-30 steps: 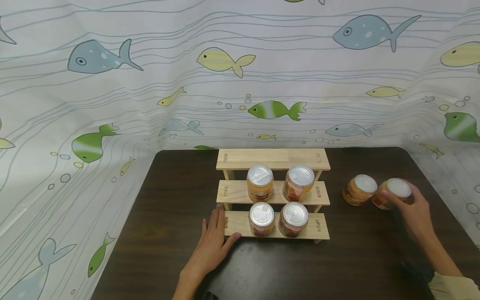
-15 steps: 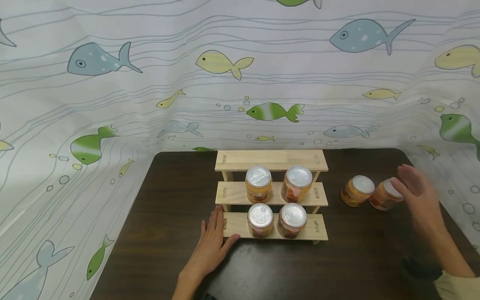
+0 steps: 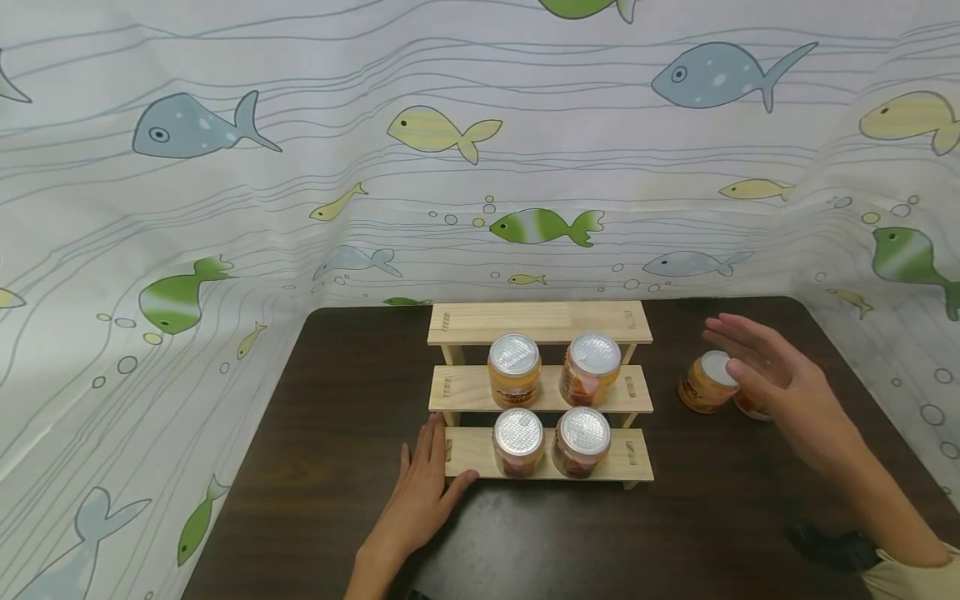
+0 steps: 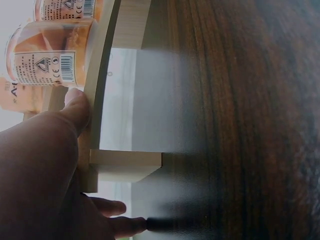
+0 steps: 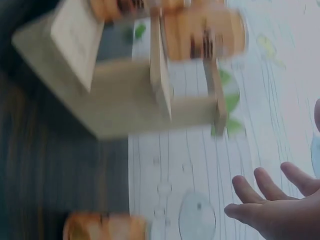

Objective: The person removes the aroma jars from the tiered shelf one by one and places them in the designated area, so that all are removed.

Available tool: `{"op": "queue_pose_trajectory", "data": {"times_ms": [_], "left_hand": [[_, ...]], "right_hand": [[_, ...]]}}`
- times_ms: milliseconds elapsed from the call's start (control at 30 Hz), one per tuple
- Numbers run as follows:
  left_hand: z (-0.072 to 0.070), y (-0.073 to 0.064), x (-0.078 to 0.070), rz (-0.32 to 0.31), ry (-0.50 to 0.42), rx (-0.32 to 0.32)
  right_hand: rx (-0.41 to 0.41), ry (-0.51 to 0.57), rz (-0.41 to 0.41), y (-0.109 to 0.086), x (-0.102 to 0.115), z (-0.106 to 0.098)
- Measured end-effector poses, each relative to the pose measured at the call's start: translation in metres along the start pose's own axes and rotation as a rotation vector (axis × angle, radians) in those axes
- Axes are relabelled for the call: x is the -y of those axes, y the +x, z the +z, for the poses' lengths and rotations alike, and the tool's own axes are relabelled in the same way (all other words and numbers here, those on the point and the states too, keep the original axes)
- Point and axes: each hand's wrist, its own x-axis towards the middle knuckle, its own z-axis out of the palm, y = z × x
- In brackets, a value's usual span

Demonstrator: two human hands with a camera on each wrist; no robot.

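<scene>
A three-step wooden rack [image 3: 540, 323] stands on the table. Its middle step carries two orange jars with silver lids, a left jar [image 3: 514, 373] and a right jar [image 3: 589, 375]. Two more jars, one left [image 3: 518, 446] and one right [image 3: 581, 446], stand on the lowest step. My left hand [image 3: 417, 504] rests against the rack's lower left end, its fingers straight and its thumb on the front edge. Right of the rack, my right hand [image 3: 780, 383] is raised with spread fingers and holds nothing. It partly covers a jar [image 3: 705, 390] and mostly hides another jar [image 3: 752, 407] beside it.
The dark brown table [image 3: 555, 542] extends in front of the rack and to both sides. A white fish-patterned curtain [image 3: 442, 192] hangs behind the table and along its left and right sides.
My right hand has let go of the far right jar, lifted off it and moved left, toward the other loose jar. The left hand stays in place.
</scene>
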Motion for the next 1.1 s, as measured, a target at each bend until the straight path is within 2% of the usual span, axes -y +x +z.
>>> {"op": "queue_pose_trajectory", "data": {"times_ms": [33,200,533,900,1100], "left_hand": [[0.000,0.000,0.000,0.001,-0.001,-0.001],[0.000,0.000,0.001,-0.001,-0.010,0.001],[0.001,0.001,0.002,-0.005,-0.006,0.004],[0.002,0.000,0.001,-0.007,-0.016,0.008],[0.002,0.001,0.002,-0.012,-0.015,0.009]], "right_hand": [[0.021,-0.012,0.001,0.000,0.003,0.005],[0.137,0.117,-0.026,0.001,0.013,0.024],[0.291,0.166,-0.015,0.012,0.014,0.056],[0.338,0.234,0.048,0.043,0.010,0.097],[0.332,0.192,0.060,0.056,0.012,0.111]]}}
